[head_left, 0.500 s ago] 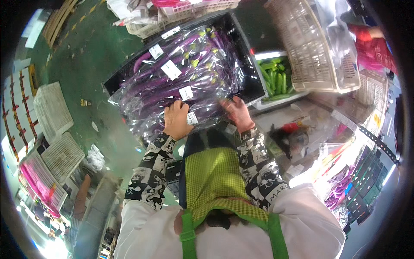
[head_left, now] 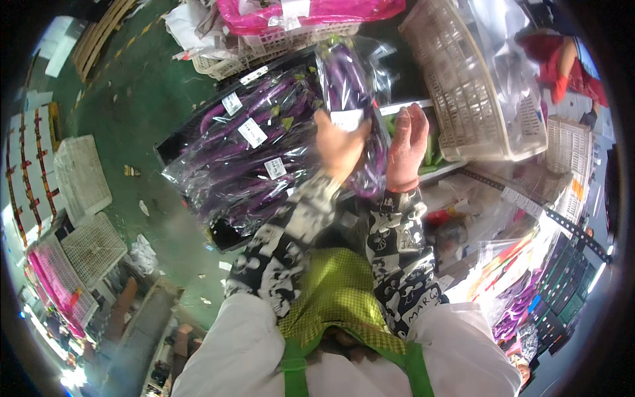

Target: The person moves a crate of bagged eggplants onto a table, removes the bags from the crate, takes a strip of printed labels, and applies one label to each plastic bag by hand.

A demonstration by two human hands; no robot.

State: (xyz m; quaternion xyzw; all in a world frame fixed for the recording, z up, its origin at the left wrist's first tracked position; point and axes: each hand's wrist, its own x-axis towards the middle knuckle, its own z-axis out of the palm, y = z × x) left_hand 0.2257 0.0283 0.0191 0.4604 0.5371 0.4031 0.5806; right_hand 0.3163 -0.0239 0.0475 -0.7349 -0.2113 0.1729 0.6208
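A clear bag of long purple eggplants (head_left: pixel 345 79) with a white label lies lengthwise at the right end of a black crate (head_left: pixel 173 147). My bare left hand (head_left: pixel 340 147) grips it just below the label, thumb and fingers spread over the plastic. My right hand (head_left: pixel 407 149), in a pink glove, is held flat along the bag's right side with its fingers stretched out; whether it presses on the plastic is hard to tell. Several more labelled bags of eggplants (head_left: pixel 254 155) fill the crate to the left of my hands.
Behind the crate stands a cream basket (head_left: pixel 278 41) holding a pink bag (head_left: pixel 317 14). Green cucumbers (head_left: pixel 433 149) lie partly hidden right of my right hand. A tall cream crate (head_left: pixel 463 86) rises beyond them. A co-worker's gloved hand (head_left: pixel 559 89) shows at far right.
One eggplant bag now lies turned lengthwise at the crate's right end. My left hand has moved right and away onto it; my right hand has moved right, beside it. The pink bag shows more.
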